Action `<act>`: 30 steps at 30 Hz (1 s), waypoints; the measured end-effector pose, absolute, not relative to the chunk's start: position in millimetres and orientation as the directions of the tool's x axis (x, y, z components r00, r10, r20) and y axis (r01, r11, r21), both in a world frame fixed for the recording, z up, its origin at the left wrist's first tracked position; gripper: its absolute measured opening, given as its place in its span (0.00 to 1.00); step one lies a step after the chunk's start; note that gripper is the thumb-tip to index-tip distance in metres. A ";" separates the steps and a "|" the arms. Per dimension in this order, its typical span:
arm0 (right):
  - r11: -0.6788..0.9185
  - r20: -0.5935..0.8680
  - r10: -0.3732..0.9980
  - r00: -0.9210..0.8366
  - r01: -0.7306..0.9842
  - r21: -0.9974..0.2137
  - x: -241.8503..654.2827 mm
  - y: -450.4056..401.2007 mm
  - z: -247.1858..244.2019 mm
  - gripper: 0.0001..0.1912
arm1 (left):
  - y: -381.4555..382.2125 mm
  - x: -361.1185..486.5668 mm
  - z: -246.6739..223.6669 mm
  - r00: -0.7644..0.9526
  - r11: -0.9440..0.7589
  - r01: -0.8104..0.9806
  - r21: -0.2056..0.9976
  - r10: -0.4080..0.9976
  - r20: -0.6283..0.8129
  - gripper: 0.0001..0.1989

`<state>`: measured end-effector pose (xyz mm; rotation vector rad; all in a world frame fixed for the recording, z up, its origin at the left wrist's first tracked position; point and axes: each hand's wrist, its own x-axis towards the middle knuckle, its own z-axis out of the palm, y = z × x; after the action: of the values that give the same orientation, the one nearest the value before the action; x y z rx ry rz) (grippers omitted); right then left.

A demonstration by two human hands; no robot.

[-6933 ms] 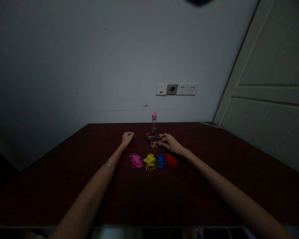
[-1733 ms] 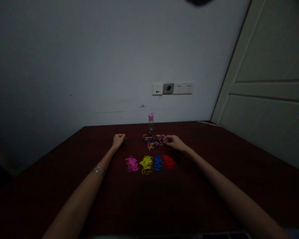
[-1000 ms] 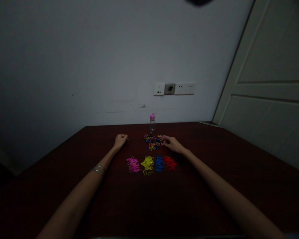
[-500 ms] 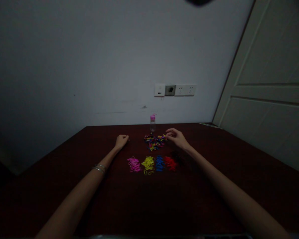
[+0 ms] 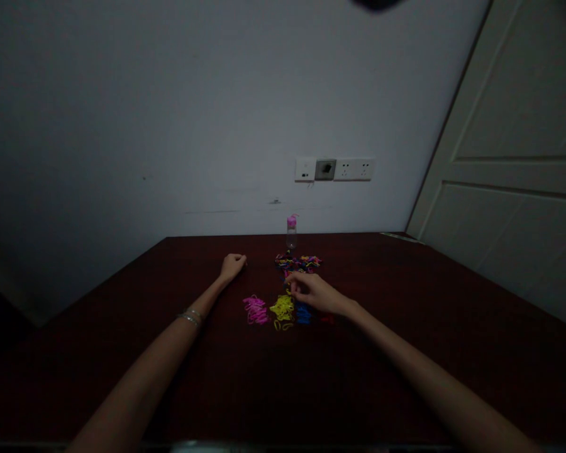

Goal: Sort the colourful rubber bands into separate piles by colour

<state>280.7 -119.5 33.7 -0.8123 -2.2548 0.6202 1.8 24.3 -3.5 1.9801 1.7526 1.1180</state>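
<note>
My right hand (image 5: 314,292) hovers over the small piles with thumb and fingers pinched together on a yellow rubber band (image 5: 288,290). Just under its fingertips lies a pile of yellow rubber bands (image 5: 282,307), with two loose ones in front. Blue bands (image 5: 304,314) and red bands (image 5: 327,319) are partly covered by this hand. Pink bands (image 5: 255,310) form the leftmost pile. Behind the hand is a mixed heap of coloured bands (image 5: 306,261), its near part hidden. Loosely curled, my left hand (image 5: 233,265) rests on the table, left of the heap, nothing visible in it.
A clear bottle with a pink cap (image 5: 291,234) stands behind the heap, near the wall. The dark red table (image 5: 207,377) meets a pale wall with sockets (image 5: 353,169). A white panelled door (image 5: 509,201) is on the right.
My right hand has come from the heap's right side toward me and leftward, over the sorted piles, carrying a yellow band. My left hand stays in place.
</note>
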 end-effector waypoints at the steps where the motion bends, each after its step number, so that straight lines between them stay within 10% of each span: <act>1: 0.708 0.405 0.677 -0.615 0.394 -0.585 278.4 -120.7 32.2 0.14 | 23.9 1.9 -3.1 -0.028 -0.232 0.724 0.649 0.931 0.364 0.16; 30: 0.359 0.445 0.894 0.059 0.499 -0.789 385.5 -58.1 -12.9 0.17 | 14.9 35.4 9.5 0.376 -0.475 0.776 0.416 0.877 0.300 0.15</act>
<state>385.5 -58.1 -12.9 -1.2827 -1.5891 0.4796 35.4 14.9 9.5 2.4280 1.4810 0.7234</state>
